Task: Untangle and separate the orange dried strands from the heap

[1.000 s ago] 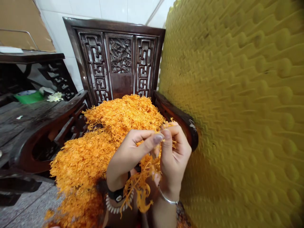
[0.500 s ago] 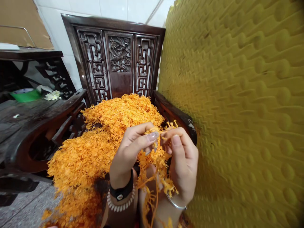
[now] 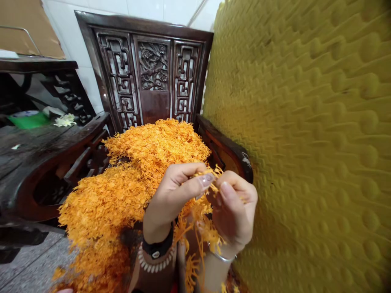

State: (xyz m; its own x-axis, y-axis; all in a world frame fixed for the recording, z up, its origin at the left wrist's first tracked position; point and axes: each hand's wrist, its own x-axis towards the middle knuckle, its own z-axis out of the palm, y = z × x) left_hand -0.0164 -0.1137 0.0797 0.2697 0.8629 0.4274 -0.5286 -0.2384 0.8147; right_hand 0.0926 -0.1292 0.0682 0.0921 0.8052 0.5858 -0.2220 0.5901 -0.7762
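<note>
from my remote view, the largest thing is the yellow textured mat, upright along the right side. beside it i see the dark wooden chair with its carved back, and the big orange heap spread over its seat and spilling toward the front. nearer me, the left hand pinches the small orange bundle between thumb and forefinger; the right hand is closed around its other side, thumb against curled forefinger, though blur hides the exact contact. the bundle sits in front of the heap, between the fingertips, with loose orange strands hanging below the hands.

for this fine fingertip work, i'd want the left pinch firm but light, since the thin strands look easy to crush, with the right working close beside it in small moves. i'd keep the dangling lengths away from the black wristband and the slim silver bangle, where they could snag.
</note>
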